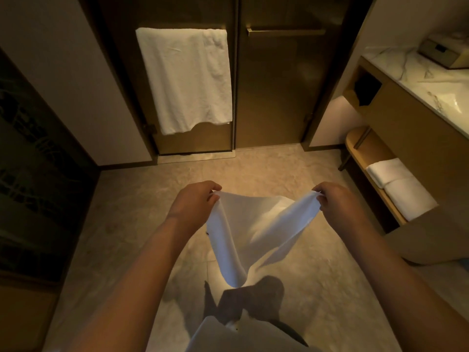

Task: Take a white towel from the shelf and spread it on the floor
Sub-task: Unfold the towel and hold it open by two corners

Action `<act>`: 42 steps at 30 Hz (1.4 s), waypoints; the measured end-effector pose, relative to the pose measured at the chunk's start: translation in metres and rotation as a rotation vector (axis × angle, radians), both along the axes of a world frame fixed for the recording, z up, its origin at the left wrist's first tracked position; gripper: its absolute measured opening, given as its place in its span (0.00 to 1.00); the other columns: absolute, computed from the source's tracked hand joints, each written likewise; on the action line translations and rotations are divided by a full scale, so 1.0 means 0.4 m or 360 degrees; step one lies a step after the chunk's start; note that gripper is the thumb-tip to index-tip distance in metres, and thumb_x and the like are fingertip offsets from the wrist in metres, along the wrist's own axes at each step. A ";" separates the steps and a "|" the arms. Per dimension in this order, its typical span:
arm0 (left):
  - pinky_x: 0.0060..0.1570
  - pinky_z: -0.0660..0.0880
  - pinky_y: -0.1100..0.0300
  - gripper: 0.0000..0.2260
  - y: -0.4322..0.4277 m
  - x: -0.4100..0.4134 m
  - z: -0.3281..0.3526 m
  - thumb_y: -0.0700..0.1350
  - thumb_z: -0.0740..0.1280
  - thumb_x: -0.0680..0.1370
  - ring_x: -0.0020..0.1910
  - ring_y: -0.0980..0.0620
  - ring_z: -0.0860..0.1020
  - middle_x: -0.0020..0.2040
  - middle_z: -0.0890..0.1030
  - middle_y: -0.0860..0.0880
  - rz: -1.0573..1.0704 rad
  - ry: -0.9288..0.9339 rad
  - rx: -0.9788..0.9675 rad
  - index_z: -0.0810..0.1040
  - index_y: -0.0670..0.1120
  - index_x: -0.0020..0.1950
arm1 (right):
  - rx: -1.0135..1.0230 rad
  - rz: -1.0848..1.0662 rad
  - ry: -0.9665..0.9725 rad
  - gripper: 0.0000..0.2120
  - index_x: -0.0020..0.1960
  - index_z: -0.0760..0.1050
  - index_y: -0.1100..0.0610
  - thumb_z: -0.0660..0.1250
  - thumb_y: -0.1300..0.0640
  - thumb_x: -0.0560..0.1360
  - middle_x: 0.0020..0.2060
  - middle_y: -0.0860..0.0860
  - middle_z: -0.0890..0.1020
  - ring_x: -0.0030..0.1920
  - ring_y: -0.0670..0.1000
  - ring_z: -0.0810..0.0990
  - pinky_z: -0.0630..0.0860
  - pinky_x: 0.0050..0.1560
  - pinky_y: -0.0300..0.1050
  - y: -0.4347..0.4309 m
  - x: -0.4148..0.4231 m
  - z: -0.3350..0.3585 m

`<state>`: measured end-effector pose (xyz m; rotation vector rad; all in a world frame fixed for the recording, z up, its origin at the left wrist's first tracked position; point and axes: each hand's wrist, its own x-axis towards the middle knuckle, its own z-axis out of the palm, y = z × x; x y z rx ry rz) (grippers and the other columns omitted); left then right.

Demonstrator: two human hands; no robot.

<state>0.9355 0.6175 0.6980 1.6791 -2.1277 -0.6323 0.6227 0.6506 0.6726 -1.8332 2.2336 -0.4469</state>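
A white towel (250, 232) hangs in the air in front of me, held by its two upper corners and sagging to a point below. My left hand (195, 203) pinches the left corner. My right hand (335, 200) pinches the right corner. The towel hangs above the beige tiled floor (142, 204) and does not touch it. The low wooden shelf (366, 154) at the right holds two more folded white towels (398, 186).
A large white towel (186, 80) hangs on the bar of a dark glass door straight ahead. A marble-topped vanity (416, 80) with a box (444, 53) stands at the right. A dark patterned panel (33, 168) lines the left side.
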 end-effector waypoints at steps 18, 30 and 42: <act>0.48 0.74 0.59 0.10 -0.022 -0.204 -0.059 0.48 0.70 0.75 0.48 0.52 0.79 0.48 0.83 0.48 0.0081 0.0102 0.0144 0.81 0.48 0.55 | -0.0211 0.0052 -0.0077 0.07 0.52 0.79 0.58 0.63 0.59 0.78 0.45 0.53 0.81 0.42 0.46 0.73 0.67 0.44 0.39 0.001 -0.115 -0.045; 0.40 0.69 0.69 0.05 -0.059 -0.522 -0.045 0.47 0.71 0.73 0.41 0.58 0.78 0.44 0.85 0.52 0.0041 0.0204 0.0092 0.85 0.49 0.48 | -0.0111 0.0082 -0.0120 0.07 0.52 0.79 0.58 0.64 0.59 0.78 0.46 0.52 0.80 0.44 0.49 0.77 0.71 0.44 0.41 -0.014 -0.409 -0.025; 0.39 0.77 0.64 0.08 -0.124 -0.733 -0.061 0.42 0.70 0.74 0.37 0.60 0.80 0.40 0.82 0.54 0.0223 0.0373 0.0250 0.84 0.49 0.52 | -0.0154 -0.0016 -0.0369 0.07 0.53 0.79 0.62 0.65 0.61 0.77 0.48 0.58 0.80 0.47 0.55 0.79 0.75 0.51 0.46 -0.076 -0.620 -0.021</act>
